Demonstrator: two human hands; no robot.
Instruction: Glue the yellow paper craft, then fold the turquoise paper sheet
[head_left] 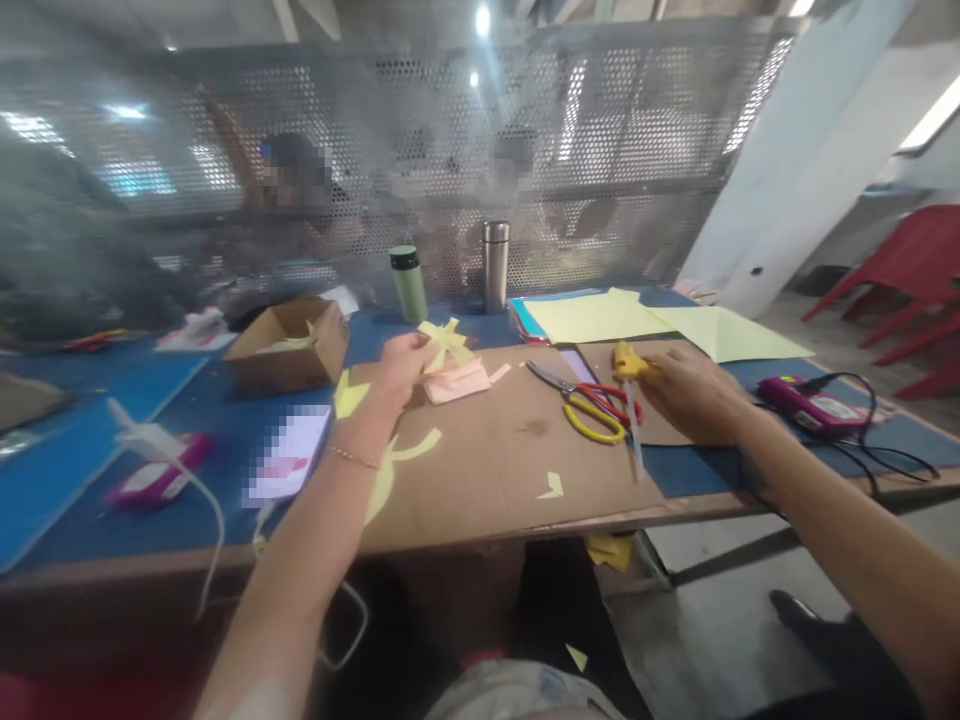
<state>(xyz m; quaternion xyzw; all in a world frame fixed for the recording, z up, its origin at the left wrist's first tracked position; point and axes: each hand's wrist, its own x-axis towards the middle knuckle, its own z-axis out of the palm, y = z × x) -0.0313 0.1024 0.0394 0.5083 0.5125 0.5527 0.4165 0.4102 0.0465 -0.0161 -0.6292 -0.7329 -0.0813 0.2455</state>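
Note:
My left hand (409, 365) has its fingers closed on a yellow paper cutout (450, 340) with several strips sticking out. Just beneath it sits a folded pink paper piece (457, 381); I cannot tell whether the two touch. In my right hand (694, 390) is a small yellow glue gun (628, 360), its body partly covered by the fingers. A translucent glue stick (634, 440) shows below it. Between the hands, on a cardboard sheet (480, 480), lie red-handled scissors (555, 378) and a tool with yellow handles (596, 422), overlapping.
Yellow paper sheets (600, 318) lie at the back right, near a purple device (814, 408) with black cables. A steel flask (496, 265) and a green bottle (409, 285) stand behind. Left are a cardboard box (292, 350) and a phone (289, 455). Paper scraps (553, 487) lie about.

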